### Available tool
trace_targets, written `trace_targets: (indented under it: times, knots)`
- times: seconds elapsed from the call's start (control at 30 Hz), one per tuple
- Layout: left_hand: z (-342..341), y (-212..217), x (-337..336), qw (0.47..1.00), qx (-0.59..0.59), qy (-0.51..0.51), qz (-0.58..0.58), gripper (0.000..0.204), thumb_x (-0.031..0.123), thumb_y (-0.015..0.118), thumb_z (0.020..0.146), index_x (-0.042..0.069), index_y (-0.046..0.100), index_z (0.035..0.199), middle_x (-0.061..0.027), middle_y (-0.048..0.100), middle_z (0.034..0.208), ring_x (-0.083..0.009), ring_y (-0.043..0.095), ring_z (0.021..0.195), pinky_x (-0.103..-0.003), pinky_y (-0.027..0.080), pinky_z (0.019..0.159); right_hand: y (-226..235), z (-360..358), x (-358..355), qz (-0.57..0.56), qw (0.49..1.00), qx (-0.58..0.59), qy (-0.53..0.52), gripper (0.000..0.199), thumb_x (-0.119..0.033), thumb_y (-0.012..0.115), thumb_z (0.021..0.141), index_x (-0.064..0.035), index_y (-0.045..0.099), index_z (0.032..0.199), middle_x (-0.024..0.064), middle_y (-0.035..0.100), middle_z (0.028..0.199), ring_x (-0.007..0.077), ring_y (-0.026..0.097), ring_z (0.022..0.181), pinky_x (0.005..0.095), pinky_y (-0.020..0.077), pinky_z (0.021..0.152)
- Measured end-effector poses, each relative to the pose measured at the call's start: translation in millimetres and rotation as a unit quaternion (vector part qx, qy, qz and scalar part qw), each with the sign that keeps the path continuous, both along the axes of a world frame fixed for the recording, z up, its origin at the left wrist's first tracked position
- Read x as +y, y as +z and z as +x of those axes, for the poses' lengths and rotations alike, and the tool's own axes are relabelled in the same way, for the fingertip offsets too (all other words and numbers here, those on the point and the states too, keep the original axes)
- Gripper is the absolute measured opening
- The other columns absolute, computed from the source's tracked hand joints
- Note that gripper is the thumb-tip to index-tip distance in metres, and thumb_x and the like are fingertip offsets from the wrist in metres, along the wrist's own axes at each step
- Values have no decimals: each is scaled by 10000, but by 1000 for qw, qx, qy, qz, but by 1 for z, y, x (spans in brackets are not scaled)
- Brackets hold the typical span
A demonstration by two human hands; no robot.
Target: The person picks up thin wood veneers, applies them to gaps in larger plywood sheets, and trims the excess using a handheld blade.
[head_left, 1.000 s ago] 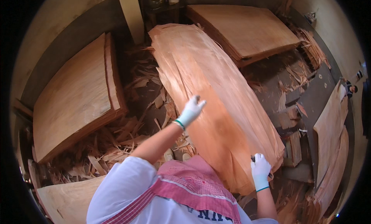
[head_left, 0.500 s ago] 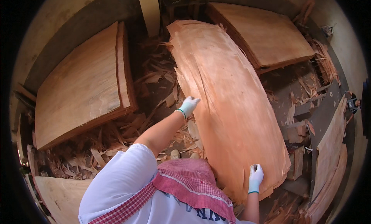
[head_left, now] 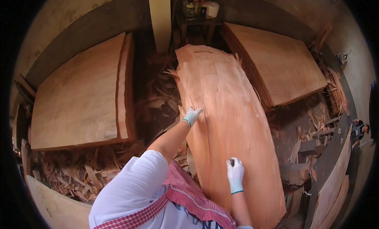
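A long stack of thin reddish wood veneer sheets (head_left: 237, 122) stretches away in front of me, its left side split and ragged. My left hand (head_left: 192, 116), in a white glove, is closed at the left edge of the upper sheets, seemingly pinching a veneer sheet. Over the near half of the stack is my right hand (head_left: 235, 173), gloved too. Its fingers are curled round a small dark thing that I cannot make out. Whether the right hand touches the top sheet cannot be told.
Tall stacks of wood sheets stand at the left (head_left: 79, 98) and far right (head_left: 280, 63). Veneer scraps (head_left: 92, 175) litter the floor. A small table (head_left: 199, 21) with jars is at the back, beside a post (head_left: 160, 23). Another person (head_left: 358, 131) is at the far right.
My right hand has moved left and away from me, off the near right end of the stack. The left hand stays at the left edge. The view has tilted up slightly.
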State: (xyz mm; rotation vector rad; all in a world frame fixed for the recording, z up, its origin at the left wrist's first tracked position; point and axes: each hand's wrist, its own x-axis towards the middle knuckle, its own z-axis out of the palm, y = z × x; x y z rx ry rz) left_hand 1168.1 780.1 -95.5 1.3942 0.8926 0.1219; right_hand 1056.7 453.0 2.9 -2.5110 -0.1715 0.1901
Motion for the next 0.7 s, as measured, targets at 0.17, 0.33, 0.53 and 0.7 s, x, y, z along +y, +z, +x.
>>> trace_targets:
  times: [0.17,0.33,0.53,0.7]
  knots:
    - [33,-42,25,996,-58,-60,37,498,166,634,805,-37,490,1237,-148,650,893,-240,633,741,-351,515,672,18,63,105,-37,994,42,95,505,-339,739,799,-39,545,1157,159,604,1151,316,619,994,423,499,836]
    - [52,59,-18,966,-123,-203,104,448,282,597,871,0,500,1205,-218,638,1009,-317,636,835,-378,504,762,-9,106,161,-154,983,91,40,534,-346,667,838,-81,470,1258,178,622,1158,357,619,1021,492,488,834]
    - [79,70,78,976,-85,-113,164,408,342,588,910,-26,564,1083,-235,644,1001,-376,632,933,-417,492,811,-36,134,147,-50,993,84,-58,256,-243,609,880,-2,589,964,219,671,893,388,650,828,451,500,706]
    - [160,13,174,988,-12,7,156,479,326,663,859,-72,554,1101,-227,654,1017,-313,648,924,-369,514,807,-21,146,151,31,982,172,-77,195,-154,638,865,28,575,898,141,641,770,181,620,738,332,487,674]
